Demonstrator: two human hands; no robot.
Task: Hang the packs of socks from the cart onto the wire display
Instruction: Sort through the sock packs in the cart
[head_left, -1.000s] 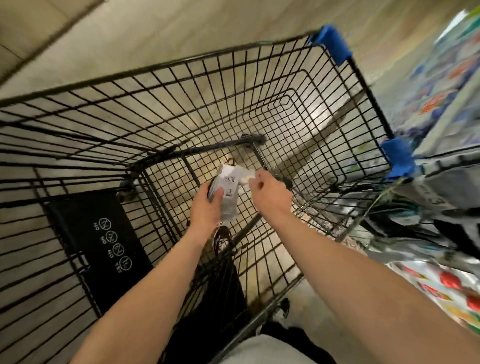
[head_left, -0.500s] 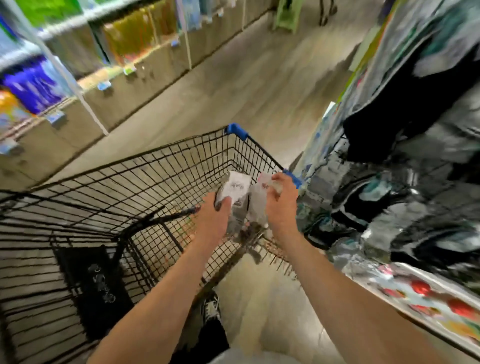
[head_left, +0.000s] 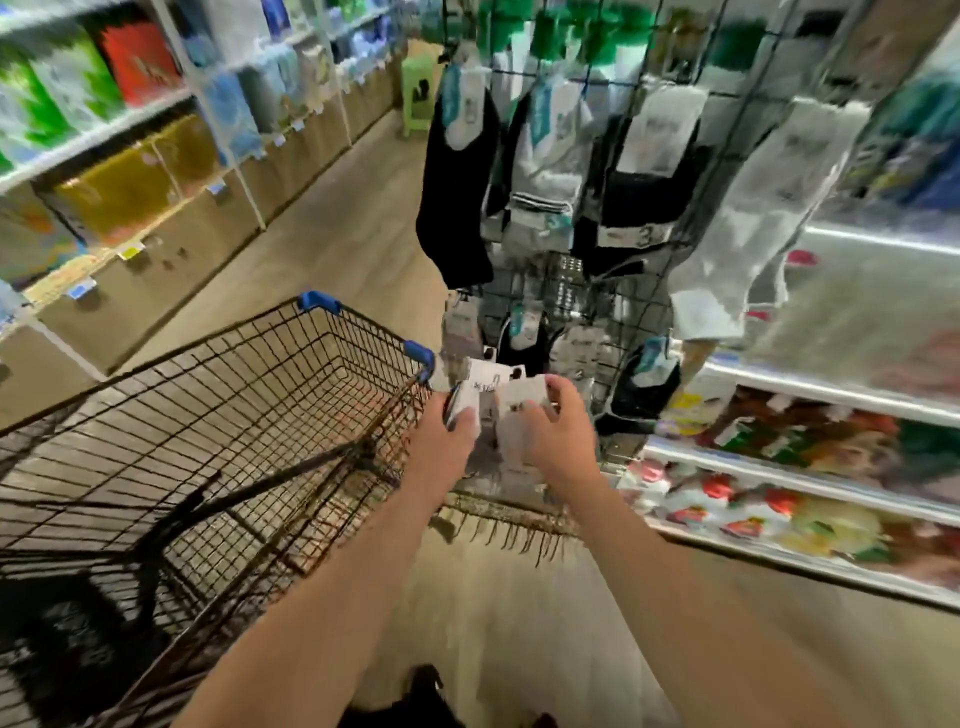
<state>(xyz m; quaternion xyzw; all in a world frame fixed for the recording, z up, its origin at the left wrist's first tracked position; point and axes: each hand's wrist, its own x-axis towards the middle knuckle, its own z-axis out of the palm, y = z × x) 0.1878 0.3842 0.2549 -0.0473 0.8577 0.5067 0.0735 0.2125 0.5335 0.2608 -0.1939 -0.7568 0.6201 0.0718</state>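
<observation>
My left hand (head_left: 451, 435) grips a pack of white socks with a white card label (head_left: 480, 389). My right hand (head_left: 558, 428) holds a second white sock pack (head_left: 519, 402) right beside it. Both packs are level with the right rim of the black wire cart (head_left: 218, 415), low in front of the black wire display (head_left: 623, 291). Black, grey and white sock packs (head_left: 540, 171) hang on the display above my hands. The cart basket looks bare of packs.
Store shelves with coloured packages (head_left: 119, 171) line the left side of the aisle. Shelves with bagged goods (head_left: 789, 467) run along the right, below the display. A green stool (head_left: 418, 93) stands far down the aisle.
Both hands lifted the sock packs out of the cart and carried them right, toward the display. My view swung up from the cart floor to the hanging socks.
</observation>
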